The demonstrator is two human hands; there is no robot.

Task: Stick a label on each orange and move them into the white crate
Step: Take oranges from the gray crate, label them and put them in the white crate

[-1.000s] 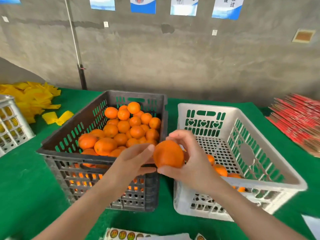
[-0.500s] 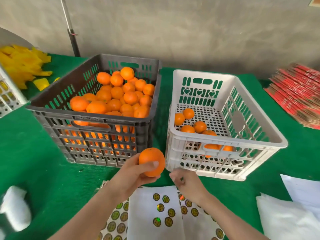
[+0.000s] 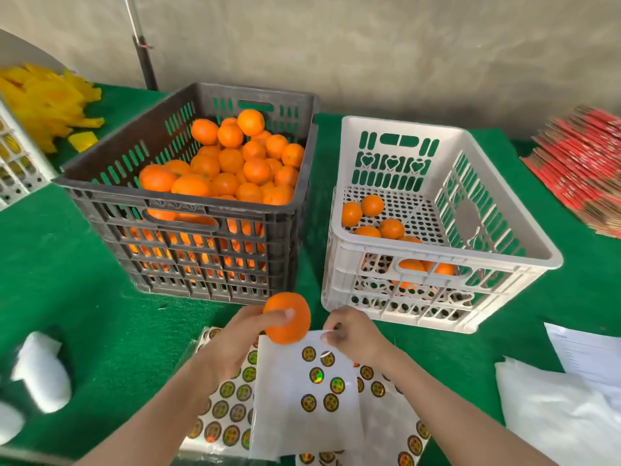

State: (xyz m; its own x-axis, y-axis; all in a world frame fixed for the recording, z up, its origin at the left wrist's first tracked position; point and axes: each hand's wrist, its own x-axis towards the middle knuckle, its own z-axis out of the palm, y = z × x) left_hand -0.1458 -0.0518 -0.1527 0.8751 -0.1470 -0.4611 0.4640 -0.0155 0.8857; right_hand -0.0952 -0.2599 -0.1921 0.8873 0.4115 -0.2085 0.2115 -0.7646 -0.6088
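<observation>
My left hand (image 3: 232, 344) grips one orange (image 3: 288, 326) just above the near table edge, in front of the dark grey crate (image 3: 208, 264) heaped with oranges. To its right, my right hand (image 3: 353, 334) pinches at the top edge of a white label sheet (image 3: 295, 391) that carries several round shiny stickers. More sticker sheets (image 3: 228, 415) lie under it. The white crate (image 3: 504, 264) stands to the right and holds several oranges (image 3: 371, 216) on its perforated floor.
Green felt covers the table (image 3: 84, 314). A pile of yellow pieces (image 3: 47, 102) and another white crate (image 3: 16, 163) sit at far left. Red-edged flat stacks (image 3: 581, 173) lie at far right. White bags and paper (image 3: 571, 398) lie at near right.
The orange went from both hands above the crates into my left hand alone, lowered toward the near edge. My right hand dropped to the label sheet and now pinches its top edge.
</observation>
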